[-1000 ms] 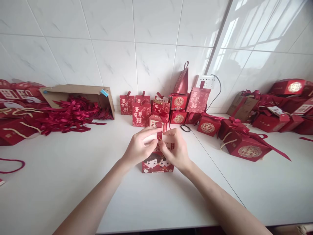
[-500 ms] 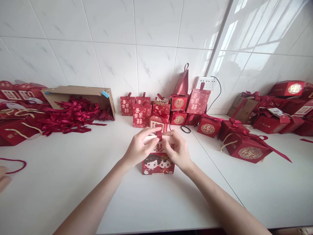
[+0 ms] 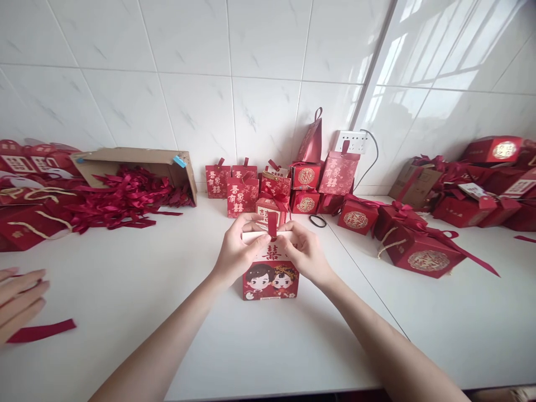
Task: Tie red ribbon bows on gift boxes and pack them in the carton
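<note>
A small red gift box (image 3: 271, 278) with two cartoon figures on its front stands on the white table (image 3: 125, 312) in the middle. My left hand (image 3: 240, 248) and my right hand (image 3: 302, 250) are both closed on the box's top flaps. A short red ribbon tab (image 3: 272, 224) sticks up between my fingertips.
A cluster of finished red boxes (image 3: 293, 184) lines the tiled wall. A cardboard box (image 3: 138, 162) spilling red ribbons (image 3: 125, 195) lies at left. More red boxes (image 3: 422, 251) fill the right side. Another person's hand (image 3: 19, 301) and a ribbon strip (image 3: 42, 330) are at far left.
My hands spread apart along the box top, uncovering its front and the ribbon tab. Another person's hand came in from the left with a ribbon strip; the red loop is gone.
</note>
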Available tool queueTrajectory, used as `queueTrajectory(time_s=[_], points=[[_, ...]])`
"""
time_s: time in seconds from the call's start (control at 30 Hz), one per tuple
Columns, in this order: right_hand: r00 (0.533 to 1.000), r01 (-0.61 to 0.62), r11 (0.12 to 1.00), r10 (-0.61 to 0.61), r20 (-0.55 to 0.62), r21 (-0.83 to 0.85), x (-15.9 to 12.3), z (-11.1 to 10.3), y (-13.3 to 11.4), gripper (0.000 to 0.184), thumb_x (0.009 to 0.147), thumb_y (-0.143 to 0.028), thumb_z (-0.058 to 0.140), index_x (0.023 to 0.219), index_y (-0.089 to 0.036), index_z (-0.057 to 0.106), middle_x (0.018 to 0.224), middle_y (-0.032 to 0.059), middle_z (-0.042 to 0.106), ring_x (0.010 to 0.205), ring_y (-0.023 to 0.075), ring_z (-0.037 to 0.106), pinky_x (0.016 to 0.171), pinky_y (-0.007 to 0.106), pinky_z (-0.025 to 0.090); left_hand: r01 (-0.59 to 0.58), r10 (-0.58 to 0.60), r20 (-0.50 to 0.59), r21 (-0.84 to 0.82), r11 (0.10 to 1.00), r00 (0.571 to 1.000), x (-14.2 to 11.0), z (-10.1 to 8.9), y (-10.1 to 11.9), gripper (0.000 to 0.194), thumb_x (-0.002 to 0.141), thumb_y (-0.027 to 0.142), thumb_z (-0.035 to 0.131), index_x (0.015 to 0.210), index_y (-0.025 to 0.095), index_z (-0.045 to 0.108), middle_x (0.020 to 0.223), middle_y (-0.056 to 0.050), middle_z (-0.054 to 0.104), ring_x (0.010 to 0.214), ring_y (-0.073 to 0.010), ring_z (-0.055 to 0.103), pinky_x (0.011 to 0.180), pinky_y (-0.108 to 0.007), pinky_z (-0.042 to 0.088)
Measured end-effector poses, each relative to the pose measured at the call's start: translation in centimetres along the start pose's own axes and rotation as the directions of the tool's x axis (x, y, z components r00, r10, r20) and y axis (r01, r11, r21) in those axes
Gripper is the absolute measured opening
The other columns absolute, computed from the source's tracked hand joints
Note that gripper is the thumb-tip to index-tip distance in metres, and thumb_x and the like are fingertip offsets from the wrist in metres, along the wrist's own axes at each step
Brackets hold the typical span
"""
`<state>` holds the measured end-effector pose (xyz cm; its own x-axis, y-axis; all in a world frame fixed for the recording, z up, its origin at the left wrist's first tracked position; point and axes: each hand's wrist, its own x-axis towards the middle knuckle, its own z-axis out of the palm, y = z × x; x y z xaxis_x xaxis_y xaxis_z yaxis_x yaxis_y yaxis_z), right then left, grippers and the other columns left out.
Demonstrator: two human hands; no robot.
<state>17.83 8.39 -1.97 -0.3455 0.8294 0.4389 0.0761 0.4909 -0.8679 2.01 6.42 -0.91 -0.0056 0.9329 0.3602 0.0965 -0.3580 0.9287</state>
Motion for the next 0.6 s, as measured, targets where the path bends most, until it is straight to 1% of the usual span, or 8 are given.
queueTrajectory(time_s=[0.07, 0.13, 0.27, 0.43, 0.5, 0.6], points=[[0.999, 0.048, 0.999, -0.048, -0.019, -0.012, 0.03, 0.07, 0.17, 0.02, 0.082, -0.04, 0.053, 0.083, -0.02, 0.051, 0.065, -0.0024, 0.051, 0.052, 0.0096, 0.042, 0.046, 0.021, 0.034, 0.001, -0.001, -0.033, 0.006, 1.0, 0.999, -0.01, 0.05, -0.11, 0.046, 0.069, 0.033, 0.069, 0.106, 0.018, 0.048, 0.093, -0.006, 0.065, 0.08, -0.0184, 0.065, 0.068, -0.027, 0.052], [0.997, 0.072, 0.997, -0.073, -0.028, -0.018, 0.03, 0.12, 0.33, 0.021, 0.082, -0.04, 0.054, 0.083, -0.02, 0.051, 0.068, -0.0012, 0.053, 0.055, 0.0105, 0.045, 0.049, 0.022, 0.036, 0.01, -0.009, -0.033, 0.006, 1.0, 0.999, 0.0, 0.06, -0.15, 0.047, 0.068, 0.035, 0.07, 0.106, 0.019, 0.048, 0.094, -0.006, 0.065, 0.081, -0.0191, 0.065, 0.067, -0.027, 0.051], [1.0, 0.03, 0.999, -0.03, -0.006, -0.043, 0.05, -0.05, 0.43, 0.024, 0.086, -0.044, 0.047, 0.082, -0.02, 0.05, 0.057, -0.0046, 0.043, 0.048, 0.0098, 0.037, 0.045, 0.022, 0.031, 0.039, -0.039, -0.007, -0.035, 0.999, 0.999, 0.07, 0.01, -0.18, 0.044, 0.067, 0.036, 0.07, 0.102, 0.019, 0.049, 0.093, -0.005, 0.065, 0.076, -0.0174, 0.065, 0.062, -0.025, 0.051], [0.999, 0.046, 0.997, -0.046, 0.002, -0.056, 0.16, -0.36, 0.56, 0.027, 0.088, -0.043, 0.041, 0.086, -0.019, 0.052, 0.067, -0.0007, 0.051, 0.054, 0.0113, 0.043, 0.05, 0.024, 0.037, 0.029, -0.029, 0.004, -0.075, 0.997, 1.0, 0.15, 0.0, -0.48, 0.041, 0.067, 0.036, 0.071, 0.099, 0.019, 0.052, 0.084, -0.002, 0.066, 0.068, -0.0149, 0.064, 0.059, -0.023, 0.049], [0.998, 0.056, 0.998, -0.055, 0.014, -0.041, 0.18, -0.35, 0.67, 0.026, 0.087, -0.045, 0.044, 0.086, -0.02, 0.052, 0.068, -0.0006, 0.052, 0.054, 0.0112, 0.043, 0.05, 0.023, 0.037, 0.021, -0.022, -0.009, -0.067, 0.998, 1.0, 0.16, 0.0, -0.63, 0.039, 0.067, 0.036, 0.071, 0.097, 0.018, 0.053, 0.082, -0.001, 0.066, 0.068, -0.0149, 0.064, 0.061, -0.023, 0.049], [0.998, 0.06, 0.998, -0.06, 0.003, -0.035, 0.15, -0.24, 0.76, 0.026, 0.085, -0.045, 0.05, 0.085, -0.02, 0.052, 0.063, -0.003, 0.048, 0.051, 0.0099, 0.04, 0.047, 0.022, 0.033, 0.014, -0.014, -0.004, -0.058, 0.998, 1.0, 0.18, -0.08, -0.82, 0.038, 0.068, 0.037, 0.071, 0.096, 0.018, 0.055, 0.084, -0.002, 0.067, 0.069, -0.0155, 0.064, 0.062, -0.024, 0.049]])
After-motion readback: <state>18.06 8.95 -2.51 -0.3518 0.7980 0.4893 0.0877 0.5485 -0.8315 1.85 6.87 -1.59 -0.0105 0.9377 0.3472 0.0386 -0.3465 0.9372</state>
